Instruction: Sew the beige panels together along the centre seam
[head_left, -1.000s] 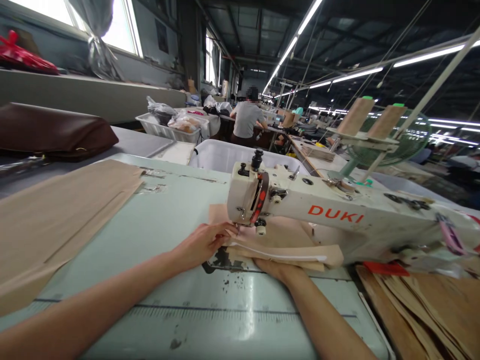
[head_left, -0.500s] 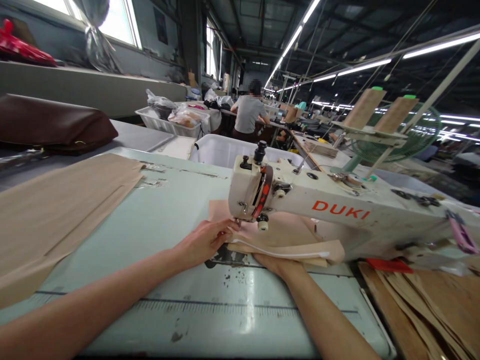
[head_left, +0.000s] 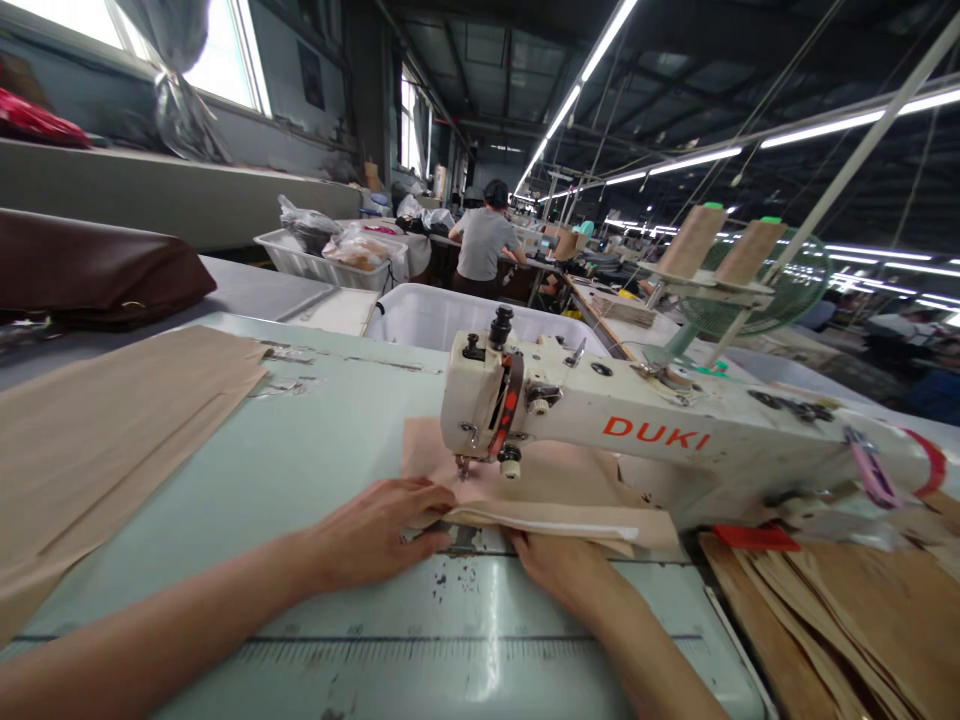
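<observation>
Long strip lights run above the workshop, and a person (head_left: 481,243) in a grey top sits with their back to you at twelve o'clock, well beyond your pale green worktop (head_left: 352,410). The beige piece (head_left: 555,475) lies just ahead of you, under the head of the sewing machine (head_left: 652,430), its near edge turned up and marked by a white strip (head_left: 570,526).

Your left hand (head_left: 379,530) is palm down at the left end of that edge, its grip fairly narrow but not closed — the thumb stands apart from the fingers, whose tips touch the piece just on your side of the presser foot (head_left: 462,468). Your right hand (head_left: 562,570) reaches in from five o'clock, its fingers partly hidden beneath the near edge, so you cannot tell how wide its grip is.

At ten o'clock a large beige sheet (head_left: 127,430) covers the worktop, with a dark brown bag (head_left: 97,270) beyond it. A white tub (head_left: 480,310) sits behind the machine; two thread cones (head_left: 694,241) stand at one o'clock. At three o'clock, brown pieces (head_left: 832,620) lie on a wooden board (head_left: 724,590) — a red item (head_left: 756,538) beside them.
</observation>
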